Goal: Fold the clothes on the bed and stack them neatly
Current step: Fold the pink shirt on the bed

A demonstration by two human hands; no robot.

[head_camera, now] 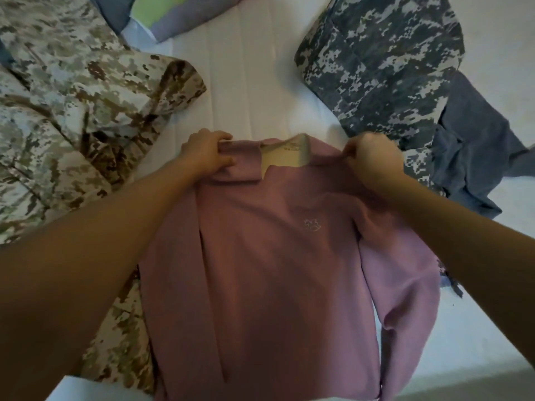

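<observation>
The sweater (pixel 275 256) lies front-up on the bed (pixel 249 91), its hem nearest the person and partly out of frame, its collar (pixel 285 156) at the far end. One sleeve (pixel 405 270) runs down the right side and bulges past the body; the other side looks already turned in along a long crease.

The step in hand seems to be squaring the top before the next fold. To do it well, both shoulders should be drawn evenly outward and away so the chest goes flat, then the loose sleeve laid inside the body's edge before the hem is brought up to the collar. An uneven pull would likely skew the collar.

The left hand (pixel 207 153) pinches the left shoulder, thumb on top and fingers curled onto the cloth just beside the collar. The right hand (pixel 373 160), blurred, is curled round a raised ridge of cloth at the right shoulder. The collar sits between the two hands.

Farther off, tan camo (pixel 72 111) lies at the left, touching the sweater's edge; grey camo (pixel 376 68) and a blue cloth (pixel 477 146) lie at the right, unfolded. A pillow (pixel 173 15) is farthest.
</observation>
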